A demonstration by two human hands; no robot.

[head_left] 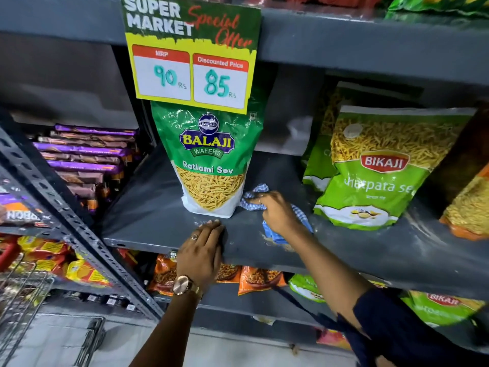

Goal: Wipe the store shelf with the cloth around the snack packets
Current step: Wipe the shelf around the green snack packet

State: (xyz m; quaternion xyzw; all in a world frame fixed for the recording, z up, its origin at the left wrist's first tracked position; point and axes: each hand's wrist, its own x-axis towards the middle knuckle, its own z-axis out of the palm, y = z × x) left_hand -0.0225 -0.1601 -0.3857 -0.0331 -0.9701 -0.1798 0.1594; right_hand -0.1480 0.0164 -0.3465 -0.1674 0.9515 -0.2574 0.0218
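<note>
My left hand [203, 250] lies flat and empty on the shelf [148, 207] edge, just below the Balaji packet [209, 160]. My right hand [277, 213] grasps the cloth [254, 197], bunched against the shelf between that packet and the Bikaji packet [375, 168]. I judge I'm mid-wipe; next I should sweep behind and around the packets without toppling them. My right hand hides much of the cloth.

The right hand [277, 213] covers most of the cloth [255, 193].

Matt metal shelf [164, 207], glossy packets [211, 160]
</note>
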